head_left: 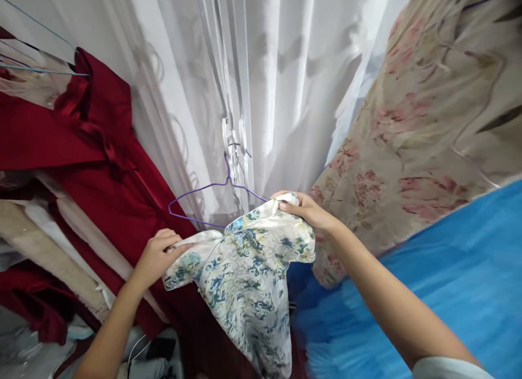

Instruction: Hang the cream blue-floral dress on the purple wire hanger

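Note:
A white short-sleeved garment [244, 275] with a blue and yellow floral print hangs between my hands. My left hand [161, 254] pinches its left shoulder near the sleeve. On the other side, my right hand [305, 209] is closed on the right shoulder, thumb on top. A thin purple hanger [199, 190] stands behind the neckline. Its right arm runs behind or into the fabric by my right hand, where its end is hidden; its left end shows bare, outside the left shoulder. The hook points up, in front of a white curtain.
Dark red clothing [93, 145] hangs close on the left, beside several other garments. White curtains [281, 85] fill the back. At right hang a beige cloth with pink flowers [408, 134] and bright blue fabric [448, 275]. A dark object [161, 349] lies low at left.

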A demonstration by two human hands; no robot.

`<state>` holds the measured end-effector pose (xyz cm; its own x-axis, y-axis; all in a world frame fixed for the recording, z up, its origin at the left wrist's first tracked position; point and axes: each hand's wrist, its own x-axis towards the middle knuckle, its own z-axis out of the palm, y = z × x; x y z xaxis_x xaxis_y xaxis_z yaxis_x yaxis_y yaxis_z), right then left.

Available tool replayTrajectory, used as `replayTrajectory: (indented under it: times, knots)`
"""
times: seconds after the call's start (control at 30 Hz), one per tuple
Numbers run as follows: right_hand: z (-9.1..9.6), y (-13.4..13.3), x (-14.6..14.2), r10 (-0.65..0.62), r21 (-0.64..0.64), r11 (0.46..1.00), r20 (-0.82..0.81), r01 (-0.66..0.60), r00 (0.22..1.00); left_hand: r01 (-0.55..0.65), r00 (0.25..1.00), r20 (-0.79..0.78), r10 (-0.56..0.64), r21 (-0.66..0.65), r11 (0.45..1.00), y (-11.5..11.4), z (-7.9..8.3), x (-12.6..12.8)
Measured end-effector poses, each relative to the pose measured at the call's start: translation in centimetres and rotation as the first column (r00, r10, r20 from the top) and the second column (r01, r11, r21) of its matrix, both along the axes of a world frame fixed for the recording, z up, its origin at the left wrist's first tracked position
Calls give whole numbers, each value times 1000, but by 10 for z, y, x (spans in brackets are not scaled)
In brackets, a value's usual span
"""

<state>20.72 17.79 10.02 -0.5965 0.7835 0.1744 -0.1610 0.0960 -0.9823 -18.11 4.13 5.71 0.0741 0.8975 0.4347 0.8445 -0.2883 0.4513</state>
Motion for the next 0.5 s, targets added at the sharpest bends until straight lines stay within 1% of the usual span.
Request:
replayTrajectory:
  times: [0.07,0.13,0.17,0.23,0.3,0.37,0.4,0.43,0.47,0.5]
  knots:
    - [3,-3,0,23,-19,1000,45,-22,999,21,980,-193,-40,-99,995,14,10,-34]
    - [5,-7,-3,23,-16,1000,112,-21,993,12,952,-300,-66,-177,984,31,22,-62]
    - [6,-8,-5,6,-11,1000,138,-5,990,-3,944,-326,-58,-185,983,40,28,-72]
    - [7,-12,-11,-45,-7,999,160,47,986,-40,933,-361,-14,-142,989,57,43,-86]
    - [7,-14,-15,-97,-9,995,154,100,983,-53,918,-395,21,-70,996,71,60,-90]
    - [6,-15,-17,-137,-19,990,141,141,981,-45,911,-409,52,27,999,82,76,-84]
    - [5,-16,-17,-150,-30,987,134,155,980,-34,918,-391,63,81,996,87,82,-79]
    - [4,-17,-17,-160,-45,985,129,167,979,-19,936,-346,62,127,992,90,87,-72]
    - [2,-19,-17,-167,-61,982,124,176,978,7,961,-273,35,151,988,93,90,-64]
    - [0,-21,-17,-173,-79,980,118,183,978,48,985,-174,-20,155,987,95,91,-55]
